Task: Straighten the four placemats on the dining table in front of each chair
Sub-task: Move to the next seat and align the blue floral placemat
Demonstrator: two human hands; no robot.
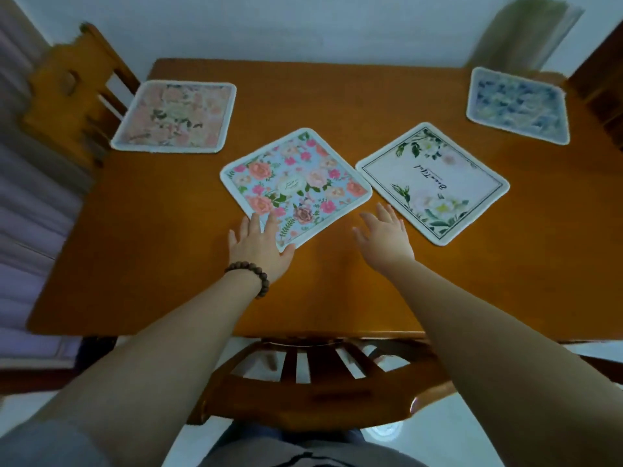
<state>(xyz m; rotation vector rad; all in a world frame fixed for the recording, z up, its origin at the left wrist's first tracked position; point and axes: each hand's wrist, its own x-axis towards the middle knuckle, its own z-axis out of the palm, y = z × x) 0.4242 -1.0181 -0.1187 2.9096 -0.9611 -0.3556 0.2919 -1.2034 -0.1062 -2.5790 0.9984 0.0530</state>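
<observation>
While you lean over the glossy orange-brown wooden surface [337,106], four square cloth placemats with rounded corners and pale stitched borders lie on it. Your left hand [259,244] rests flat, fingers [254,222] spread and released, pressing on the near corner of the blue floral placemat [296,187], which is printed with pink and coral roses and sits turned like a diamond near the middle of the surface. A bracelet of round dark wooden beads [251,274] circles that wrist. Your right hand [384,237] is open too, fingers loosely splayed and grasping nothing, over bare wood between the blue floral placemat and the white placemat [435,183]; whether it touches the surface, you cannot tell.

That white placemat, edged by a thin dark line with green leaves and pale blossoms in its corners and a line of script across its middle, is also turned like a diamond, its left corner just beside the right corner of the blue floral one. At the far left, the peach floral placemat [175,117] lies roughly square to the edge, before a slatted wooden chair [67,85]. At the far right, the blue-grey patterned placemat [517,106] sits slightly skewed. Both far mats look blurred.

Below the near edge, a curved wooden chair back [303,372] with fanned slats stands between your forearms.
</observation>
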